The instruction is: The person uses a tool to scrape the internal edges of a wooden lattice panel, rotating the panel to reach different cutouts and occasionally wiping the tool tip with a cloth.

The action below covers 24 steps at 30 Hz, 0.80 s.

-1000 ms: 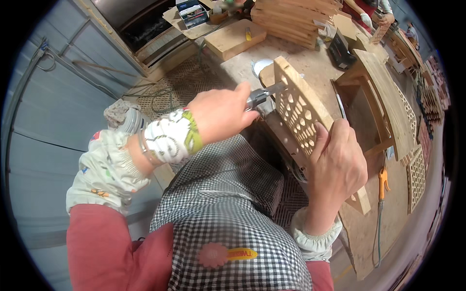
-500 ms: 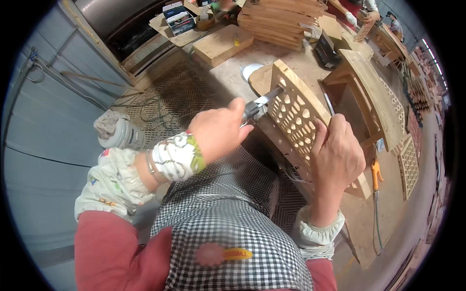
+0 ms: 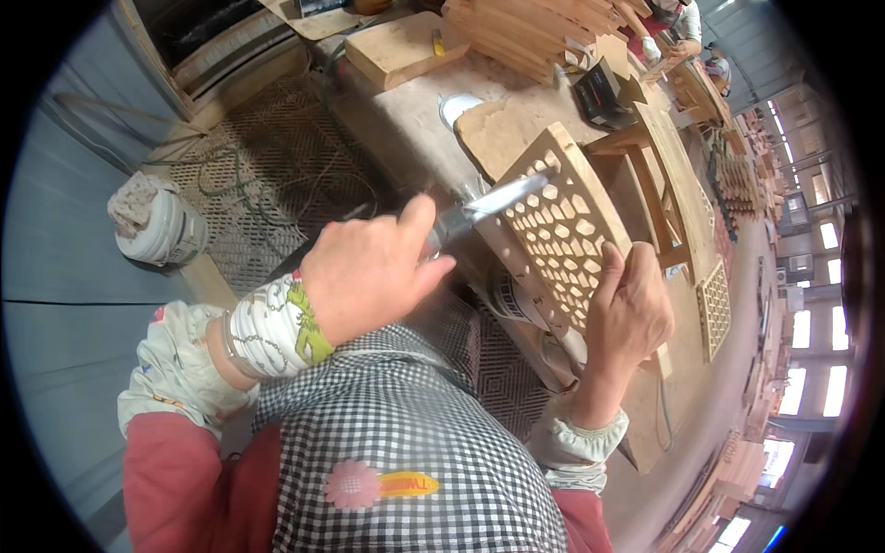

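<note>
My left hand [image 3: 369, 267] is closed round the dark grey handle of a flat-bladed hand tool [image 3: 507, 195]. Its silvery blade, smeared by motion, crosses the upper face of a light wooden panel [image 3: 597, 201] pierced with several rows of shaped holes. Whether the blade tip touches the wood I cannot tell. My right hand [image 3: 631, 313] grips the panel's right side near its lower end, thumb on the pierced face. The panel is tilted up at the edge of the worktable [image 3: 415, 115].
A thin brown board [image 3: 498, 134] lies behind the panel, near a pale round disc [image 3: 458, 109]. Farther back are a wooden slab [image 3: 396, 55], stacked boards [image 3: 507, 41] and a black box [image 3: 599, 97]. A wooden frame [image 3: 687, 184] stands right; a bucket [image 3: 175, 230] stands left. Another person [image 3: 682, 28] works beyond.
The view has swung, and most surroundings now sit farther left. The blade has come away from the hole near the panel's upper left and lies across its face. My right hand keeps its hold.
</note>
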Motion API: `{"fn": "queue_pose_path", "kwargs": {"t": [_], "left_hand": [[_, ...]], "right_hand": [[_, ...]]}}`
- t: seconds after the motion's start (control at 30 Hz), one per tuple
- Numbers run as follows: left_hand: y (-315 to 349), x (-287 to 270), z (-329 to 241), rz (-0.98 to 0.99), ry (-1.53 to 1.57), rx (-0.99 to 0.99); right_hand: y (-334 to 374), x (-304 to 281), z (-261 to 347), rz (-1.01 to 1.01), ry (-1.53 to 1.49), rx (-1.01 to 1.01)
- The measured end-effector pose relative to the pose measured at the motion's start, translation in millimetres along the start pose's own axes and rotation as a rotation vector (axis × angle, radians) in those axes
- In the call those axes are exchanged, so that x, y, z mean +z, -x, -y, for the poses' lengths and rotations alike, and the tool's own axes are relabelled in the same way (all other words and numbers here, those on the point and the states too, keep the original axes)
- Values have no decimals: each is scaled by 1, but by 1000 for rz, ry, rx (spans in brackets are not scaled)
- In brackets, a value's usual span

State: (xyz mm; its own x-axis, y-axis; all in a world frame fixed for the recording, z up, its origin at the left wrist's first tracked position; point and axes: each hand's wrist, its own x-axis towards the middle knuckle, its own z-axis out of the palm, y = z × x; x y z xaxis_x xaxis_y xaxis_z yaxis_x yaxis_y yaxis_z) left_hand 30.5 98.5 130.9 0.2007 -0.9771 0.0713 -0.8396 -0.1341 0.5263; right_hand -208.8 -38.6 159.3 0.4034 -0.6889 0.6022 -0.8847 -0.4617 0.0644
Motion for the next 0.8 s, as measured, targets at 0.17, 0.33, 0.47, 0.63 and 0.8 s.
{"fn": "queue_pose_path", "kwargs": {"t": [0.17,0.33,0.47,0.63,0.8], "left_hand": [[-7,9,4,-126,-127,72],[-13,10,1,-133,-112,127],[-28,16,-7,-164,-109,101],[-43,8,-17,-166,-158,72],[-41,3,-10,-154,-124,96]], "right_hand": [[15,-7,24,11,19,-29],[13,-2,24,37,41,17],[13,2,23,30,58,14],[13,2,22,28,87,-2],[18,2,22,9,77,-19]]}}
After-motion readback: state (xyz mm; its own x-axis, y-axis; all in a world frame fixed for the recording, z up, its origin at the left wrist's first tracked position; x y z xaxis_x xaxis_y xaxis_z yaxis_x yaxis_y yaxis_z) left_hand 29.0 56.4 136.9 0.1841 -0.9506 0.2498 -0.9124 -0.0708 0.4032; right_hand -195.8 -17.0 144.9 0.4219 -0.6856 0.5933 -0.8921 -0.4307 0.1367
